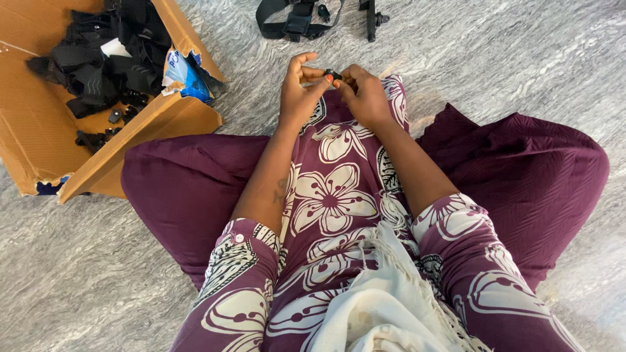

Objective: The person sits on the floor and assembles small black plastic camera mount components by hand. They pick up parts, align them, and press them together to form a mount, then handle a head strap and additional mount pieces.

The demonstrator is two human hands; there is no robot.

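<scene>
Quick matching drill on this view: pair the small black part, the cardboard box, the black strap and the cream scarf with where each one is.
Things:
1. small black part
2. cardboard box
3. black strap
4. cream scarf

Places:
A. on the floor at the top edge
B. pinched between left hand and right hand
C. draped at the bottom, near the camera
D. open at upper left, holding black straps

Pairs: 1-B, 2-D, 3-A, 4-C
</scene>
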